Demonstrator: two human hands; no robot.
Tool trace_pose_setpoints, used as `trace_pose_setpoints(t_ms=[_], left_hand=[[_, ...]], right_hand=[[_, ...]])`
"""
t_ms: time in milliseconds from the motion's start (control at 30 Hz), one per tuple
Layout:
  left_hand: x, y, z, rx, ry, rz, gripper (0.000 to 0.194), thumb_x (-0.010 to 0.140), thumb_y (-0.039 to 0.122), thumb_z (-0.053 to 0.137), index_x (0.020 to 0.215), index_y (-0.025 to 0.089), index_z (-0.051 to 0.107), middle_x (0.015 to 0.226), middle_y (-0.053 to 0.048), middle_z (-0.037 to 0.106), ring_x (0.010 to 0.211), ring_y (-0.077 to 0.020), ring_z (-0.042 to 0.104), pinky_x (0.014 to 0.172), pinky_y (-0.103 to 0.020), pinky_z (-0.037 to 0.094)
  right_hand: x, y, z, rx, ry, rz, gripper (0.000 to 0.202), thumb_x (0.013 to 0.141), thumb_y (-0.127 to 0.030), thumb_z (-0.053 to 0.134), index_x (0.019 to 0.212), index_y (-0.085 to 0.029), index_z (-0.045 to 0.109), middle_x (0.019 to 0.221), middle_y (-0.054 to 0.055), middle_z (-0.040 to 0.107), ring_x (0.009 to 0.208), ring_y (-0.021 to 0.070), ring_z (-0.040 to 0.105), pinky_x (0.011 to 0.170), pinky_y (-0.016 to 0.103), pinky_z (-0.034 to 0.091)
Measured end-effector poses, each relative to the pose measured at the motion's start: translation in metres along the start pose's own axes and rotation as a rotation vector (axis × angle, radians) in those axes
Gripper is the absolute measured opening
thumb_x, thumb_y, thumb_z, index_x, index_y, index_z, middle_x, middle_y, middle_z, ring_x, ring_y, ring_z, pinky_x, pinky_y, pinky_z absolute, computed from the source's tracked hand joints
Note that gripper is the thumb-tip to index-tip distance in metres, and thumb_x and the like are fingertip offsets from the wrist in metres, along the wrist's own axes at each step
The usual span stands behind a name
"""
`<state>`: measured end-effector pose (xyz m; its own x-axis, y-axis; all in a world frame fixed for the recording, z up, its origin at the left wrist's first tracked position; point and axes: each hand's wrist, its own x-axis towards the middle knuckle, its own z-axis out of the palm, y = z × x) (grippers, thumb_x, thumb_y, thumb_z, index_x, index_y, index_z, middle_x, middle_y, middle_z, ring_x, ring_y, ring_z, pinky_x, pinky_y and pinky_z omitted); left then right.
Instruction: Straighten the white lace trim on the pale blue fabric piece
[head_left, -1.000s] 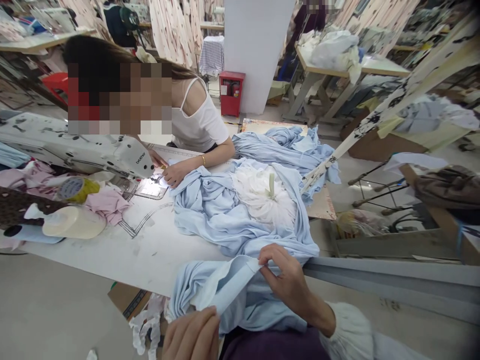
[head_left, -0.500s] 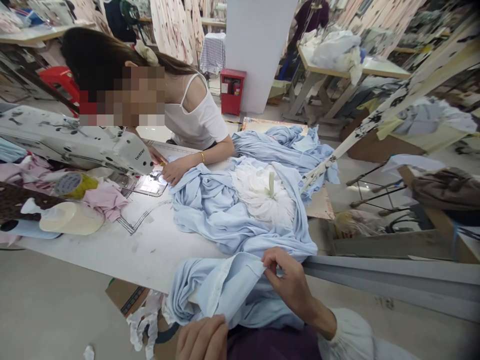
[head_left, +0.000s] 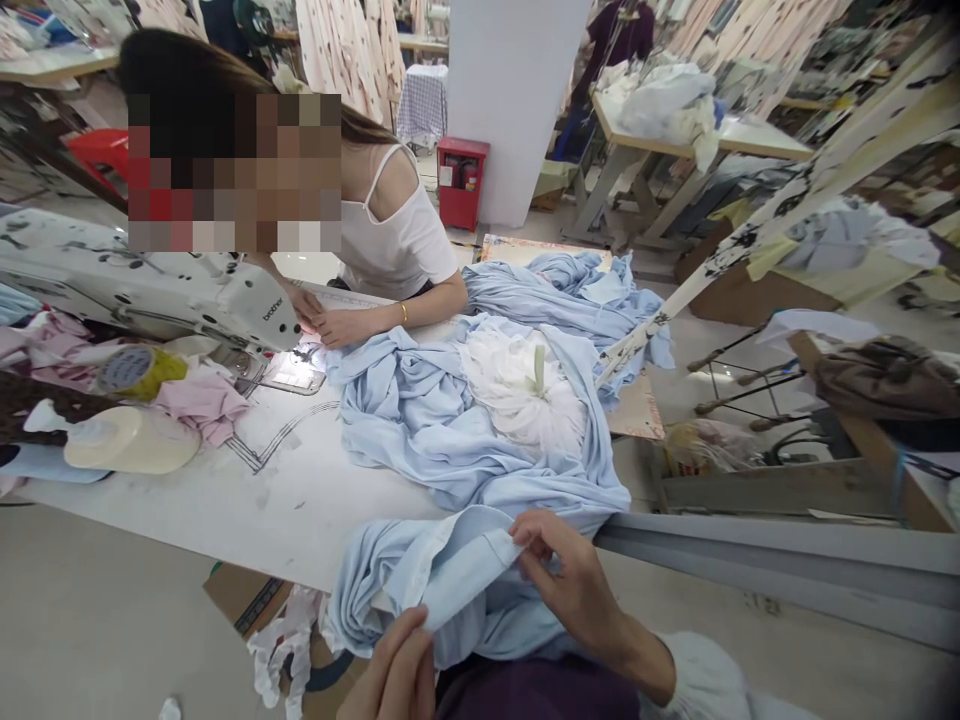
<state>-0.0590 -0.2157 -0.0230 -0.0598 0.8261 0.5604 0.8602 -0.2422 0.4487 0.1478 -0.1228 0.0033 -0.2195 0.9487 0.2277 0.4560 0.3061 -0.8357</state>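
A strip of light blue fabric (head_left: 465, 580) stretches between my two hands at the near edge of the white table (head_left: 285, 490). My right hand (head_left: 570, 580) pinches its upper end between thumb and fingers. Low in the view, my left hand (head_left: 394, 675) grips the strip's lower end. The strip belongs to a large light blue garment pile (head_left: 450, 420) spread over the table, with a white gathered piece (head_left: 525, 385) lying in the middle of it.
A person in a white top (head_left: 397, 240) sits across the table, both hands at the needle of a white sewing machine (head_left: 150, 290). A thread cone (head_left: 127, 440) and pink cloth (head_left: 202, 400) lie left. A grey rail (head_left: 780, 560) runs right.
My hands drew closer together, so the blue strip between them is shorter and slacker. The person opposite slid the hands nearer the machine's needle. The view dipped slightly.
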Motion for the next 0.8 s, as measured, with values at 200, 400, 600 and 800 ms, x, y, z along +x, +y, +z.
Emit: trace_pose_setpoints(t_ms=[200,400,600,800], left_hand=[[-0.009,-0.002,0.012,-0.107,0.011,-0.421,0.007,0.087,0.022,0.058,0.087,0.021,0.065,0.097,-0.003,0.071,0.083,-0.0123,0.068,0.068,-0.017,0.052],[-0.018,0.021,0.021,-0.49,0.133,-1.084,0.032,0.071,0.047,0.072,0.082,0.018,0.063,0.083,-0.004,0.065,0.061,-0.0125,0.061,0.047,-0.018,0.05],[-0.007,0.062,0.031,-1.053,-0.112,-1.606,0.054,0.05,0.06,0.081,0.071,0.012,0.067,0.059,-0.005,0.067,0.039,-0.0103,0.053,0.032,-0.017,0.039],[0.025,0.072,0.04,-1.379,0.105,-1.844,0.042,0.042,0.035,0.092,0.072,0.014,0.071,0.076,-0.009,0.073,0.063,-0.0162,0.068,0.051,-0.018,0.053]], right_hand=[[-0.007,-0.001,0.0,0.0,-0.156,-0.083,0.029,0.088,-0.004,0.041,0.099,-0.023,0.062,0.096,0.005,0.06,0.083,0.0136,0.061,0.071,0.023,0.051],[-0.011,0.0,0.002,-0.036,-0.178,-0.135,0.028,0.086,-0.004,0.045,0.099,-0.022,0.062,0.092,0.005,0.059,0.083,0.0142,0.06,0.071,0.023,0.05],[-0.009,0.001,0.002,0.002,-0.186,-0.094,0.025,0.085,-0.005,0.048,0.096,-0.022,0.062,0.092,0.003,0.06,0.085,0.0138,0.06,0.075,0.023,0.05],[-0.007,0.0,-0.001,0.036,-0.18,-0.055,0.025,0.083,-0.005,0.05,0.094,-0.022,0.063,0.092,0.003,0.061,0.086,0.0133,0.06,0.076,0.022,0.049]])
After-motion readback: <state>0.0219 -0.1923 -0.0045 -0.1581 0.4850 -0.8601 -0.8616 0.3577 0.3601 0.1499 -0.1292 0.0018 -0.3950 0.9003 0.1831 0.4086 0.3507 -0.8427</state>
